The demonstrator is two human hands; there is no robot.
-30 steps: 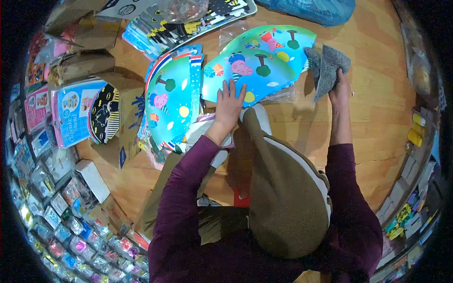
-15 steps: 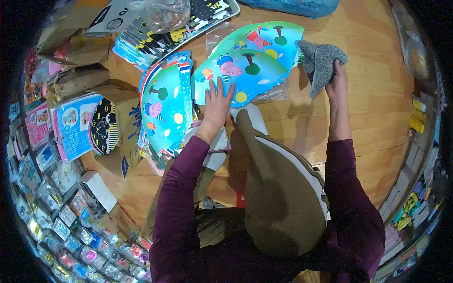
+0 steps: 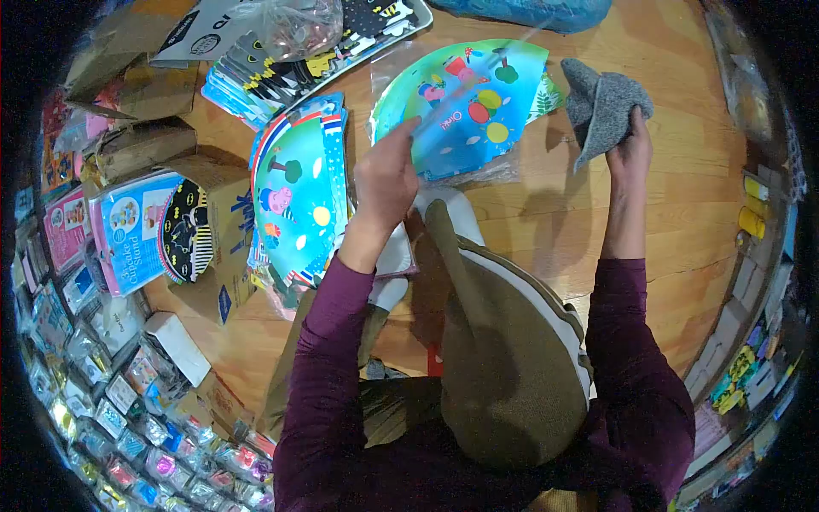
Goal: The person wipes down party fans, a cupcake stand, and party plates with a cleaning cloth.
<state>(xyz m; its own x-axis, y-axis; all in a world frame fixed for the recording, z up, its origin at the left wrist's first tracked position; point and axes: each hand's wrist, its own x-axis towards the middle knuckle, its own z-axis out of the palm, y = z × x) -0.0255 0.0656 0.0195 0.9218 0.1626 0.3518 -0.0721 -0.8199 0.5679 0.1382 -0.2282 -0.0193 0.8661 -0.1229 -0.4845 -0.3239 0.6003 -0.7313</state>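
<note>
My left hand (image 3: 388, 175) is closed on the near end of a fan-shaped printed card (image 3: 478, 78), which is tilted up almost edge-on and looks like a thin, blurred streak. Beneath it, another fan-shaped card (image 3: 486, 111) with cartoon pigs, balloons and a tree lies on clear plastic on the floor. Off to the right, my right hand (image 3: 631, 149) grips a folded grey cloth (image 3: 610, 102), held above the floor. To the left of my left hand is a stack of similar blue and green cards (image 3: 294, 192).
A tray (image 3: 401, 32) of black and yellow cutouts lies at the back, with a clear bag (image 3: 303, 30) on it. Cardboard boxes (image 3: 141, 154) and a cupcake stand pack (image 3: 132, 226) stand left. Many small packets (image 3: 119, 418) line the lower left. A blue bag (image 3: 529, 10) sits at the top.
My left hand has gone from lying flat on the top card to lifting it on edge, uncovering the card below. My right hand has shifted slightly right with the grey cloth.
</note>
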